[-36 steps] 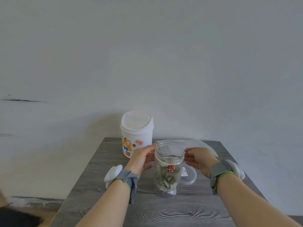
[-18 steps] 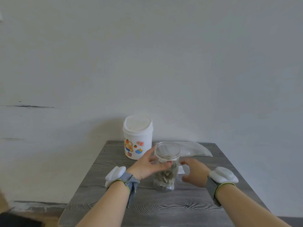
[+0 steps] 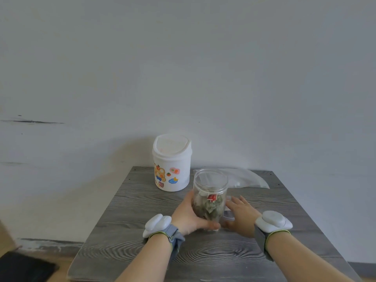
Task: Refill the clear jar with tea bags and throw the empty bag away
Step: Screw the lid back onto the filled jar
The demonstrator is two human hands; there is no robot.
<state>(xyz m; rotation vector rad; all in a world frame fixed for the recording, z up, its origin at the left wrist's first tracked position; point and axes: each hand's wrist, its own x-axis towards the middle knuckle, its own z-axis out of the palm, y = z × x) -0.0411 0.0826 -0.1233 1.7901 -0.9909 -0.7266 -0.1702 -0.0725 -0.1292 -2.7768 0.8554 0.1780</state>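
The left hand (image 3: 189,216) is wrapping its grip round the lower half of the clear jar (image 3: 210,192). The jar is standing upright mid-table (image 3: 142,200), long axis vertical, open mouth pointing up. The right hand (image 3: 241,214) is lying flat, holding nothing, over the lid (image 3: 228,214) just beside it. Capping looks next to me: bracing the jar low and bringing the lid down level.

Both bare forearms run up from bottom edge toward lower centre. Then left hand (image 3: 188,217) wrapped round jar (image 3: 210,192), thumb across front near its base, fingers hidden behind. Just right of it, right hand (image 3: 242,213) palm down, fingers straight-ish, bit spread, pointing up-left. Each wrist has grey strap (image 3: 261,239) plus white pod (image 3: 272,220).
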